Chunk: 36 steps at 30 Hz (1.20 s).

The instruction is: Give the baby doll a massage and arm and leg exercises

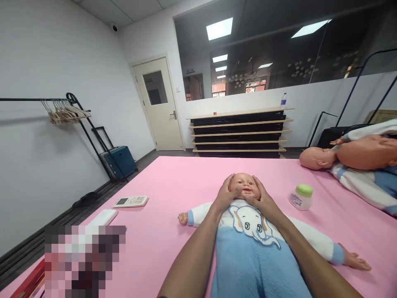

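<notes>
A baby doll lies on its back on the pink tabletop, dressed in a white and blue outfit with an elephant on the chest. My left hand cups one side of the doll's head, its thumb by the cheek near the mouth. On the opposite side, my right hand curves round the head, thumb near the chin. Both hands touch the head, and the face shows between them. The doll's arms stretch out to either side. Right of the doll stands a jar with a green lid.
More baby dolls lie at the right edge. A remote control and a white object are on the left, near a pixelated patch. Beyond the table are a shelf unit, a suitcase and a rack with hangers.
</notes>
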{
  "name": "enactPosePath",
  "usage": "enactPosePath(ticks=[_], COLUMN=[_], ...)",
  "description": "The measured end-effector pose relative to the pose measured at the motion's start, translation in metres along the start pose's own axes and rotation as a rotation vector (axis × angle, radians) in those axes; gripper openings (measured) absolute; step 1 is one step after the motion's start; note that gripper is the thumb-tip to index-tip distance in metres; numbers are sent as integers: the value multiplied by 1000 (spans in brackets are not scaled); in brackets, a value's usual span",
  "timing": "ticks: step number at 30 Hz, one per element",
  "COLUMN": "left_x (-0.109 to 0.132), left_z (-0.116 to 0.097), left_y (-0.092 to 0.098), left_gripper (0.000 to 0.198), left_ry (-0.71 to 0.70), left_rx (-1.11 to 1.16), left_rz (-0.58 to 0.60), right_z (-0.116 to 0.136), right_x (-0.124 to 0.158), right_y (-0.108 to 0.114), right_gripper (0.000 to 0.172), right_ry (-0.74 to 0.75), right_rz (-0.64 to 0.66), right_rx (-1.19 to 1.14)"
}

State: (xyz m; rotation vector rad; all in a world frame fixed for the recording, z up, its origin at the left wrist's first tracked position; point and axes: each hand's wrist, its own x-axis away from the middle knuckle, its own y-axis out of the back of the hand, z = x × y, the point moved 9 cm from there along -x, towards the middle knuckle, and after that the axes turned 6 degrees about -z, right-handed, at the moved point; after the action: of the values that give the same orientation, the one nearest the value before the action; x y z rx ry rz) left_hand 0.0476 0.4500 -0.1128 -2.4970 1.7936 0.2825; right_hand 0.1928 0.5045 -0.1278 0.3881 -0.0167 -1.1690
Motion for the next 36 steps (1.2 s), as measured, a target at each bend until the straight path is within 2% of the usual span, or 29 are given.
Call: enactPosePath(ticks=[5,18,27,32,36], left_x=[4,7,5,2,0], left_z=[-3,-5,-5,-5,-5], left_y=[-3,-5,-5,-3,-2], left_gripper=[107,116,104,98,95], left_ry=[11,14,15,14,10], left_rx=[78,104,118,86,78], left_rz=[18,20,17,6,7], right_z=[-2,-9,-8,0,2], right_x=[1,-8,-7,1,2], right_y=[2,6,5,5,5], right_gripper=[94,72,77,96,97], right_ry=[9,19,22,21,14], right_rz=[-5,-69,-46,-7,-12], right_rx=[41,15,13,44,76])
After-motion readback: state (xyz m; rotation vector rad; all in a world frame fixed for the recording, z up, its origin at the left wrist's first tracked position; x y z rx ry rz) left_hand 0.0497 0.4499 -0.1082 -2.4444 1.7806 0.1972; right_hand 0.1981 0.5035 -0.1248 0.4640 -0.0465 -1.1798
